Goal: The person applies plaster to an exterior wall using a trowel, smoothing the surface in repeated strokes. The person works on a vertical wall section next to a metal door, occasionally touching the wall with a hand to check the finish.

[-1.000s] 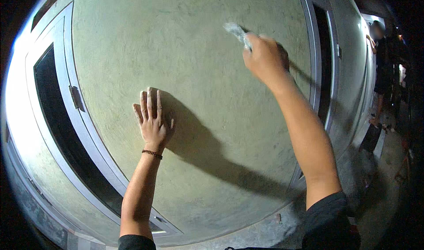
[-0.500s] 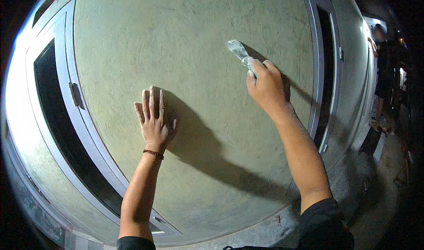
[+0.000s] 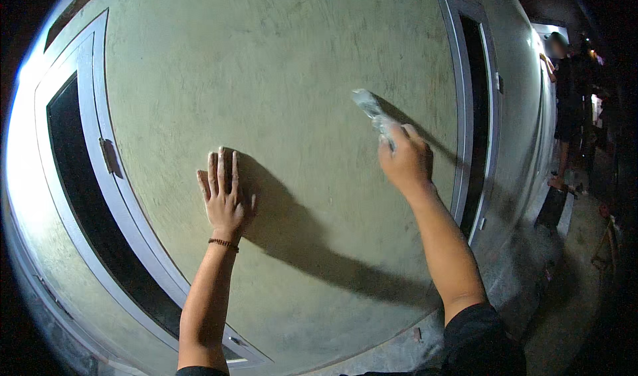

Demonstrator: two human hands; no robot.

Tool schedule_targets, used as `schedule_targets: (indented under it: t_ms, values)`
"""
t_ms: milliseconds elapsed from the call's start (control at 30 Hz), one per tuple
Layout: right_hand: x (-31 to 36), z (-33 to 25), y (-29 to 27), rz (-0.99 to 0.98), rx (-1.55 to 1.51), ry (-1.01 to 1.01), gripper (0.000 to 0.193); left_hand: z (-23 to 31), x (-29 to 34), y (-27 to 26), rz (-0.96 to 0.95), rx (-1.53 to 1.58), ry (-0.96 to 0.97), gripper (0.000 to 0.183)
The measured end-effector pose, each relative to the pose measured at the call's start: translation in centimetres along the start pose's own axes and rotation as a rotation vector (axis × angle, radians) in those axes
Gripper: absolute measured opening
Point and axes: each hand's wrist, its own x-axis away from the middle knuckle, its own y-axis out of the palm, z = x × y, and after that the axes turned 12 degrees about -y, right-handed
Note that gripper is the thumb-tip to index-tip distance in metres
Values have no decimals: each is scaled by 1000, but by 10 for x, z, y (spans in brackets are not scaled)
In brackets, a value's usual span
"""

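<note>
I count two bare hands on my feed, the left hand (image 3: 224, 203) and the right hand (image 3: 407, 158), with two black sleeves (image 3: 482, 341). I make it one scraper (image 3: 367, 104), one beaded bracelet (image 3: 223, 244), two framed dark panes, left pane (image 3: 82, 176) and right pane (image 3: 479, 110), one plastered wall (image 3: 286, 90), and one other person (image 3: 563, 103).
</note>
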Motion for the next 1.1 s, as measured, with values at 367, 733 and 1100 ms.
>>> schedule_targets:
  t_ms: [367,733,1100]
  values:
    - [-87,77,-45,-95,182,174,34,1,1,6,-110,-126,-55,102]
    - [-86,111,-36,-12,146,166,34,3,-2,3,6,14,-18,92]
    - [-148,203,-44,16,231,217,26,4,-1,7,18,52,-28,95]
